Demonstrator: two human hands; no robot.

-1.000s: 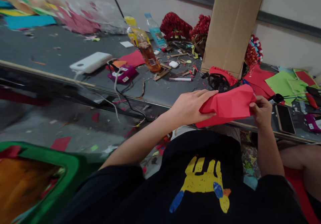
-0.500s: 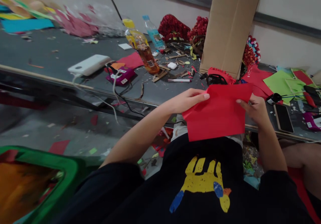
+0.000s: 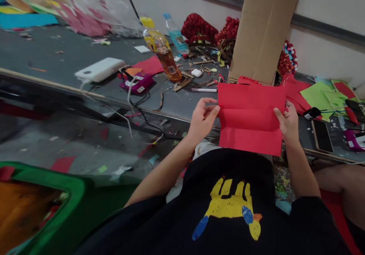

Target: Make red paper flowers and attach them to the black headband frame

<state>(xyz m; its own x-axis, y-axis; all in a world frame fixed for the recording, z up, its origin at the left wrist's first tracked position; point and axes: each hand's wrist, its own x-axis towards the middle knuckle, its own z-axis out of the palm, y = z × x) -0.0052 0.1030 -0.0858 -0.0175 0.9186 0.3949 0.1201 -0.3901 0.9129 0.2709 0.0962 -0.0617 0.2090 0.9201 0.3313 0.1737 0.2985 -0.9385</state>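
Observation:
A sheet of red paper [image 3: 251, 120] with creases running across it is spread between my two hands, above my lap at the table's edge. My left hand [image 3: 203, 120] grips its left edge, thumb on the front and fingers partly behind. On the opposite edge my right hand [image 3: 287, 122] pinches it the same way, its fingertips hidden behind the sheet. Just beyond the paper, a white pen-like stick [image 3: 204, 90] lies on the dark table [image 3: 105, 49].
A cardboard piece [image 3: 265, 34] leans upright at the back. Left of it stand a tea bottle [image 3: 165, 55] and a water bottle [image 3: 177, 36]. A power bank [image 3: 99, 69] and purple socket block [image 3: 138, 83] trail cables. A phone [image 3: 322, 135] lies right; a green bin [image 3: 81, 194] stands lower left.
The red paper has gone from bunched and folded at its upper left to opened out flat. My left hand has shifted left and down to its left edge.

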